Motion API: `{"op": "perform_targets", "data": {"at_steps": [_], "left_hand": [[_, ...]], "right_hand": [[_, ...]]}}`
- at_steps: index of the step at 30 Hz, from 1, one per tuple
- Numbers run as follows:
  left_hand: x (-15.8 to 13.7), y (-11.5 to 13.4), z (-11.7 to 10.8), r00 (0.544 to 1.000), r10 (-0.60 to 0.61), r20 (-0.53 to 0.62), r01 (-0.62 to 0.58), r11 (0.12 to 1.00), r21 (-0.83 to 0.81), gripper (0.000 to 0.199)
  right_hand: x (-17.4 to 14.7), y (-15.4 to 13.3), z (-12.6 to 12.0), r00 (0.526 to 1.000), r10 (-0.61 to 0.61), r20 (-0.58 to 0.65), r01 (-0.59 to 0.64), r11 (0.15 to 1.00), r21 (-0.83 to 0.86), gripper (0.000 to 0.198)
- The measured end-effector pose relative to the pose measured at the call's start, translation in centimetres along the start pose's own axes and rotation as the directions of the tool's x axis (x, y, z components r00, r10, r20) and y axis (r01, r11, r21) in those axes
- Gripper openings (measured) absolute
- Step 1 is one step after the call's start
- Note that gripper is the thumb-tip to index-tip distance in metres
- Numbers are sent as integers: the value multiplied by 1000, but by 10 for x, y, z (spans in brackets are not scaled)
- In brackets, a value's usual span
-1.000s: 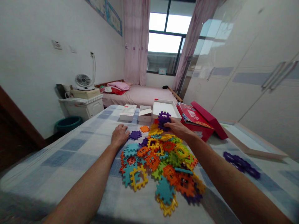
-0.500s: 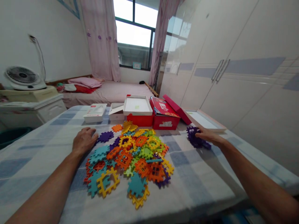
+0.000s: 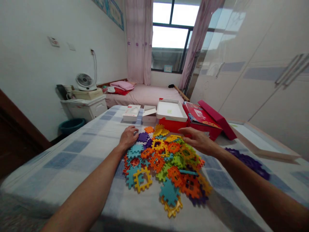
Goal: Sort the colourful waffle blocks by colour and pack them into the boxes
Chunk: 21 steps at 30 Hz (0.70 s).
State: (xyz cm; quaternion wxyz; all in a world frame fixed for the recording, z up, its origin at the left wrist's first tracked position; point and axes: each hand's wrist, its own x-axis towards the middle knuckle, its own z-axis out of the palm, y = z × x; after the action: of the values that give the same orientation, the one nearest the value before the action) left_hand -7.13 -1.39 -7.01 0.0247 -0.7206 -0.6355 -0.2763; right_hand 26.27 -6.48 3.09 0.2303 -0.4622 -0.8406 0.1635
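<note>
A pile of plastic interlocking pieces (image 3: 156, 162) with notched edges lies mid-table in orange, yellow, green, teal and purple; some are solid, others window-like frames. At its left edge rests my left hand (image 3: 128, 138), fingers loosely bent and apart, beside a solid purple piece (image 3: 143, 137); whether they touch is unclear. My right hand (image 3: 196, 140) hovers over the far right side of the pile, thumb and fingers apart, with nothing visible in it. To the right, a separate cluster of purple pieces (image 3: 248, 162) lies on the cloth, partly behind my right forearm.
Behind the pile stand a white box (image 3: 131, 113), a small open box (image 3: 149, 118), a white tray-like lid (image 3: 170, 116) on a red box, and another red box (image 3: 201, 117) with a red lid leaning on it. A shallow white tray (image 3: 263, 140) lies far right on the checked tablecloth (image 3: 79, 145).
My right hand has let go of the purple pieces on the right and moved left over the pile. My left hand stays by the pile's left edge. The view has turned rightward-shifted, showing more left wall.
</note>
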Motion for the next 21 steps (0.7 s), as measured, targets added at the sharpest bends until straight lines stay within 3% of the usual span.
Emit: {"op": "perform_targets", "data": {"at_steps": [4, 10, 15, 21], "left_hand": [[0, -1, 0, 1000, 15, -10, -16, 992, -127, 30], [5, 0, -1, 994, -84, -67, 54, 931, -362, 34], [9, 5, -2, 984, -179, -24, 140, 843, -519, 32], [7, 9, 0, 975, -199, 104, 211, 652, -728, 36]], "right_hand": [[58, -49, 53, 978, -169, 124, 183, 977, -111, 40], [117, -76, 107, 938, -73, 339, 208, 901, -381, 48], [123, -79, 124, 935, -34, 352, 202, 868, -453, 48], [118, -77, 121, 941, -20, 338, 191, 857, -479, 44]]}}
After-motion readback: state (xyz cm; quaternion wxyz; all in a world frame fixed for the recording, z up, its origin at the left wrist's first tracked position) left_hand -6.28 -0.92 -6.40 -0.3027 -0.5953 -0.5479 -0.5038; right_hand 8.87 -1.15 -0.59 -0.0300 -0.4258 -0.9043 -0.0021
